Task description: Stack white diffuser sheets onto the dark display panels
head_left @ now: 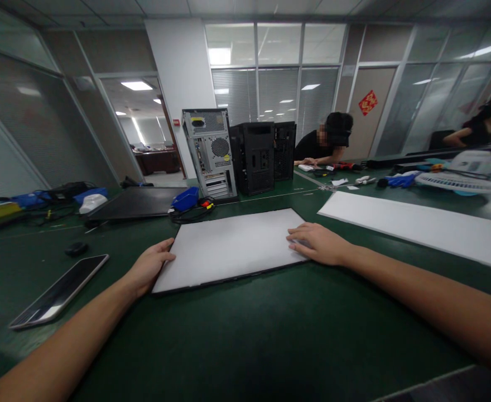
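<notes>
A flat white panel with a thin black frame (232,245) lies on the green tabletop in front of me; it looks like a screen's backlight panel. At its left edge, my left hand (155,262) grips the frame, thumb on top and the other fingers along the side. My right hand (318,243) rests on the right end of the panel, fingers stretched out and slightly apart over the white surface. Its thumb side is nearest me, and the underside of this hand is hidden.
A smartphone (61,293) and a small black round object (76,249) lie at left. Behind the panel are a dark flat screen (139,202), a blue connector (186,199) and computer cases (212,153). Another long white sheet (421,223) lies at right. A person (325,139) leans over the table's far side.
</notes>
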The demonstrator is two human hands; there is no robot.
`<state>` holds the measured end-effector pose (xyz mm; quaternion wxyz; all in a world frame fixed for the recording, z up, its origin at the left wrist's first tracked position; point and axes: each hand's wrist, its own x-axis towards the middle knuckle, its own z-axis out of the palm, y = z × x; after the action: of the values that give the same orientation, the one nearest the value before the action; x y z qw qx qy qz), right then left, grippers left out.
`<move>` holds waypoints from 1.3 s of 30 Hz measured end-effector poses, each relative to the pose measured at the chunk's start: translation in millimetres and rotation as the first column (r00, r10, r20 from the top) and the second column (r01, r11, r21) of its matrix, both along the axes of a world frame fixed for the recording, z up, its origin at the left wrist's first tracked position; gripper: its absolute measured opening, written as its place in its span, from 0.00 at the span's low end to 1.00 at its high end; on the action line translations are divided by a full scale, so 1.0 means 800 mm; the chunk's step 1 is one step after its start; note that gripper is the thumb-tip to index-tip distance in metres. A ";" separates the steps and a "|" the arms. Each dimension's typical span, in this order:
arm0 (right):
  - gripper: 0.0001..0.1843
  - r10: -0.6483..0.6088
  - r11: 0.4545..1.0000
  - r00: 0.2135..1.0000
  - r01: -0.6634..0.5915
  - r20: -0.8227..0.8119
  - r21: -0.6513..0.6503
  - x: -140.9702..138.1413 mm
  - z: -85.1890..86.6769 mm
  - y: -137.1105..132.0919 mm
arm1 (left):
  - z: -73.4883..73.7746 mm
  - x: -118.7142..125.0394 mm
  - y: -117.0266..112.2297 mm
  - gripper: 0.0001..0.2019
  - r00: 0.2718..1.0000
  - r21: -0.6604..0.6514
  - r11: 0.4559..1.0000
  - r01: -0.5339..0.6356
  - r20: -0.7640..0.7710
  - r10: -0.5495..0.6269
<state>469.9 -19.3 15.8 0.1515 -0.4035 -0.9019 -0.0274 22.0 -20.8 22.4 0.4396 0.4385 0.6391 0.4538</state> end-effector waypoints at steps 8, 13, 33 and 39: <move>0.24 -0.150 0.986 0.989 0.149 0.004 0.078 0.036 0.000 0.031 | -0.009 -0.011 0.008 0.38 1.000 0.005 1.000 0.008 -0.007 -0.008; 0.29 -0.537 0.839 0.839 0.518 0.093 0.166 0.118 -0.012 0.072 | -0.014 -0.016 0.012 0.36 1.000 0.019 1.000 -0.014 -0.013 0.015; 0.24 -0.789 0.614 0.607 0.780 0.093 0.121 0.127 0.005 0.063 | -0.002 -0.002 0.002 0.39 0.998 0.018 1.000 0.006 -0.057 -0.005; 0.23 -0.526 0.818 0.850 0.513 -0.023 0.259 0.055 0.011 0.030 | -0.003 -0.003 0.006 0.41 0.995 0.018 1.000 -0.004 -0.099 0.006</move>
<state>513.6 5.1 24.8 0.1664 -0.6103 -0.7499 -0.1935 19.8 -16.4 20.0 0.4023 0.4626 0.6574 0.4382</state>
